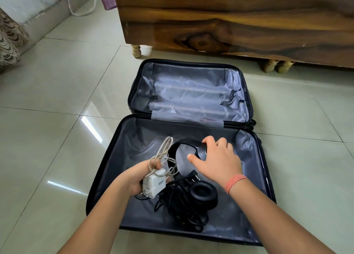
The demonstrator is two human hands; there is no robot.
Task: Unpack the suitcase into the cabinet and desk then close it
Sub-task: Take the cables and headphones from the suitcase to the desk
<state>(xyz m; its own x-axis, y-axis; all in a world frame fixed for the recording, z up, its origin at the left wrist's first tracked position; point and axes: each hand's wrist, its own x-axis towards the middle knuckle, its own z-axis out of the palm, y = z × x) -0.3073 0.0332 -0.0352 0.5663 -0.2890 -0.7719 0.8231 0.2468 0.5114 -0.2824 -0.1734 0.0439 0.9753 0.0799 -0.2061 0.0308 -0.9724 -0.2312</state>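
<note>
Head view: a dark navy hard-shell suitcase with grey-blue lining [191,93] lies wide open on the glossy pale tiled floor [57,119], just in front of a dark wooden cabinet on turned pale legs [229,20]. Its far half shows only lining and straps. All the action is in the near half. The left hand [134,179] is up over the lining, its fingers [156,164] wrapped round a white square plug charger [153,184], whose looped cream cable [162,150] spills out above the fist. There is small grey print on the charger's face, too fine to read. The right hand [218,158], with an orange thread band [235,183] at the wrist, is down on the black over-ear headphones [204,194]. Its fingers [210,140] curl over the headband and the thumb stretches out beneath it. A tangled black cord [180,209] lies against the ear cup on the lining.
</note>
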